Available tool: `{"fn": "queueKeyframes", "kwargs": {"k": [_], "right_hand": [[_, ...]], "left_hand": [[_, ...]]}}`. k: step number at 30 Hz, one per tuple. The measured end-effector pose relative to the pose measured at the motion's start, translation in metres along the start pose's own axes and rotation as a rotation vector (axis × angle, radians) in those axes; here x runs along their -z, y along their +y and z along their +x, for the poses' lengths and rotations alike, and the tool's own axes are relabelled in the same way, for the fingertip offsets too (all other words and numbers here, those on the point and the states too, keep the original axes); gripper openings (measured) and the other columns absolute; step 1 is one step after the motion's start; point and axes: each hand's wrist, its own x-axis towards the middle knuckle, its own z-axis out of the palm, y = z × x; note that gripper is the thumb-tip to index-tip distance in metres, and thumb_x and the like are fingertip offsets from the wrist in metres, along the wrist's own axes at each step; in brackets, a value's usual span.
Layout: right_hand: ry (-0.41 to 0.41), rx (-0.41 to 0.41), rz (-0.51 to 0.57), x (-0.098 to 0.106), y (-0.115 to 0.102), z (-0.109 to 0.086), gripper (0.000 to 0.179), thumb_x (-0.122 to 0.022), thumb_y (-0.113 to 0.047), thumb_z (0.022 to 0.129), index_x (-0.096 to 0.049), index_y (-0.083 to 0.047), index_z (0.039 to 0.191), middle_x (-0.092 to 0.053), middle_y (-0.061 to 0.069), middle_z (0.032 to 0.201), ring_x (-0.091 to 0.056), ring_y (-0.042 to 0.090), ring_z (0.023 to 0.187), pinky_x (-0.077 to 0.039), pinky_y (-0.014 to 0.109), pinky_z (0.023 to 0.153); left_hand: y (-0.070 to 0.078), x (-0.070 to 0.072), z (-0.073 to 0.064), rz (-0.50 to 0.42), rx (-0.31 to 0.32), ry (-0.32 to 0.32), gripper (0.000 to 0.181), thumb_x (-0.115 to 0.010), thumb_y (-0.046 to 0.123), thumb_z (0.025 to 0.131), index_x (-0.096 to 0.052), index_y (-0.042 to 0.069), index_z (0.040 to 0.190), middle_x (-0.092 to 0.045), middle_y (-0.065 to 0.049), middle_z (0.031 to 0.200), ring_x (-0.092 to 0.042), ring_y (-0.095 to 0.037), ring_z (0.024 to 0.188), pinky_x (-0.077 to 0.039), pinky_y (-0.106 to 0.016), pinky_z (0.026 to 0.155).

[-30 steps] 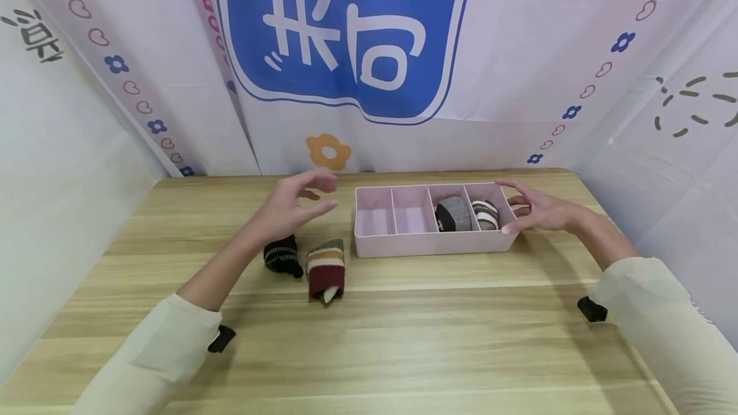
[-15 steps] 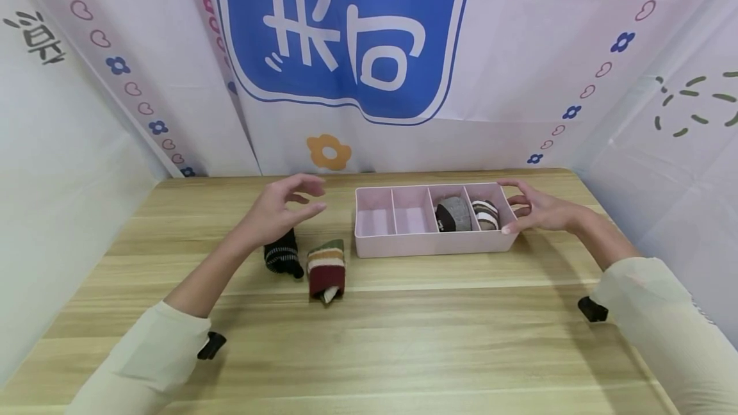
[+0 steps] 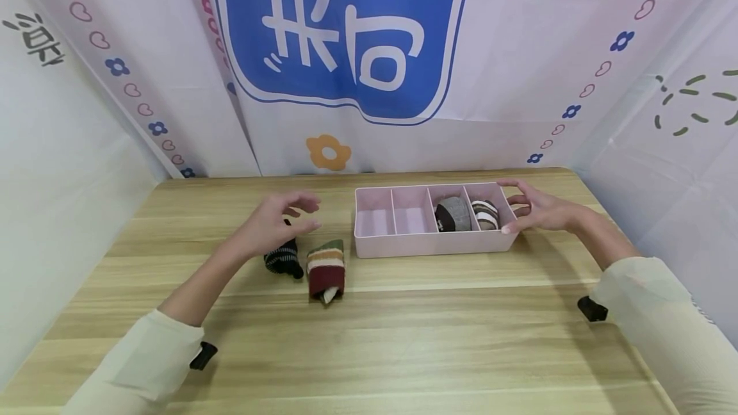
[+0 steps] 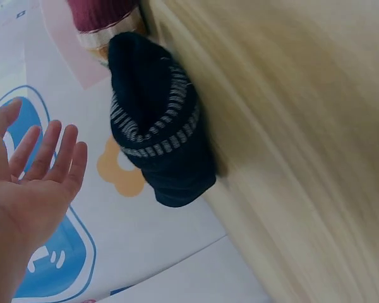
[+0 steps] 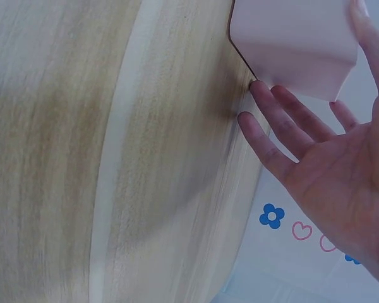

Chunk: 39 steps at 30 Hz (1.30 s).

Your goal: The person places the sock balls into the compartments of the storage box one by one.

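My left hand (image 3: 273, 223) hovers holding nothing, fingers loosely bent, over the far end of a rolled black sock (image 3: 282, 258) with white dashes. In the left wrist view, that black sock (image 4: 170, 170) lies beside the hand (image 4: 38, 189). To its right is a rolled sock in maroon, cream, mustard and green (image 3: 327, 274). My right hand (image 3: 544, 210) holds the right end of a pink divided box (image 3: 432, 245), thumb at the front corner and index finger at the back one. A grey-and-black rolled sock (image 3: 455, 213) and a brown-and-white striped one (image 3: 485, 213) fill its two right compartments.
The wooden table (image 3: 403, 344) extends in front of the box and socks. Behind it hangs a white printed cloth (image 3: 507, 82) with a blue sign, and similar cloth closes off both sides. The two left compartments of the box hold nothing.
My left hand has drawn back left and toward me, away from the box and over the black sock. The right hand, the box and the socks stay where they were.
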Motion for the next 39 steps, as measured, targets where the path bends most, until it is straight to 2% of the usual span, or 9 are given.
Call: {"fn": "queueKeyframes", "kwargs": {"k": [5, 8, 12, 17, 20, 26, 33, 39], "right_hand": [[0.002, -0.009, -0.004, 0.000, -0.001, 0.000, 0.099, -0.078, -0.011, 0.088, -0.010, -0.009, 0.160, -0.028, 0.043, 0.155, -0.042, 0.060, 0.136, -0.049, 0.050, 0.102], [0.002, -0.015, -0.008, 0.000, -0.001, -0.001, 0.100, -0.079, -0.012, 0.088, -0.010, -0.009, 0.160, -0.026, 0.044, 0.155, -0.039, 0.061, 0.138, -0.047, 0.052, 0.104], [0.002, -0.017, -0.006, 0.000, -0.001, -0.001, 0.100, -0.079, -0.011, 0.088, -0.010, -0.009, 0.160, -0.026, 0.045, 0.155, -0.039, 0.061, 0.138, -0.047, 0.054, 0.105], [0.002, -0.015, -0.004, 0.000, -0.001, -0.001, 0.099, -0.079, -0.011, 0.088, -0.010, -0.008, 0.160, -0.027, 0.045, 0.155, -0.040, 0.061, 0.138, -0.047, 0.055, 0.105], [0.002, -0.015, -0.002, 0.000, -0.001, 0.000, 0.099, -0.079, -0.011, 0.088, -0.011, -0.009, 0.160, -0.027, 0.045, 0.155, -0.040, 0.061, 0.138, -0.047, 0.055, 0.105], [-0.001, -0.010, 0.004, 0.000, -0.001, 0.000, 0.099, -0.079, -0.011, 0.088, -0.010, -0.008, 0.160, -0.025, 0.046, 0.155, -0.038, 0.062, 0.138, -0.047, 0.055, 0.105], [0.002, -0.012, 0.002, 0.000, 0.000, -0.001, 0.099, -0.079, -0.010, 0.088, -0.010, -0.009, 0.159, -0.026, 0.045, 0.154, -0.039, 0.062, 0.138, -0.047, 0.054, 0.105], [0.002, -0.016, -0.012, -0.001, -0.001, -0.001, 0.099, -0.079, -0.012, 0.088, -0.010, -0.011, 0.160, -0.025, 0.044, 0.156, -0.037, 0.061, 0.139, -0.045, 0.058, 0.107]], "left_hand": [[-0.006, -0.009, -0.006, 0.063, -0.020, -0.099, 0.049, -0.081, 0.017, 0.091, -0.063, -0.003, 0.132, -0.069, -0.020, 0.124, -0.063, -0.041, 0.116, -0.050, -0.060, 0.097], [-0.007, -0.014, -0.010, 0.071, -0.030, -0.155, 0.056, -0.083, 0.022, 0.089, -0.062, -0.003, 0.134, -0.067, -0.022, 0.127, -0.063, -0.040, 0.116, -0.049, -0.062, 0.097], [-0.008, -0.021, -0.015, 0.076, -0.038, -0.243, 0.068, -0.086, 0.029, 0.086, -0.058, -0.005, 0.138, -0.064, -0.022, 0.130, -0.063, -0.036, 0.113, -0.052, -0.056, 0.095], [-0.009, -0.029, -0.017, 0.162, -0.083, -0.328, 0.082, -0.090, 0.040, 0.080, -0.057, -0.002, 0.141, -0.062, -0.018, 0.137, -0.062, -0.032, 0.114, -0.055, -0.050, 0.093], [-0.009, -0.030, -0.018, 0.204, -0.104, -0.340, 0.085, -0.093, 0.042, 0.076, -0.058, 0.000, 0.141, -0.061, -0.017, 0.141, -0.062, -0.033, 0.117, -0.054, -0.052, 0.096], [-0.007, -0.030, -0.019, 0.214, -0.098, -0.354, 0.084, -0.093, 0.039, 0.076, -0.058, -0.001, 0.141, -0.060, -0.018, 0.142, -0.061, -0.036, 0.122, -0.053, -0.053, 0.098], [-0.005, -0.033, -0.020, 0.252, -0.062, -0.342, 0.088, -0.094, 0.047, 0.072, -0.059, 0.007, 0.142, -0.062, -0.013, 0.140, -0.060, -0.032, 0.124, -0.055, -0.041, 0.091], [-0.005, -0.034, -0.020, 0.271, -0.085, -0.351, 0.083, -0.094, 0.042, 0.074, -0.059, 0.005, 0.140, -0.061, -0.015, 0.140, -0.061, -0.034, 0.122, -0.055, -0.042, 0.089]]}}
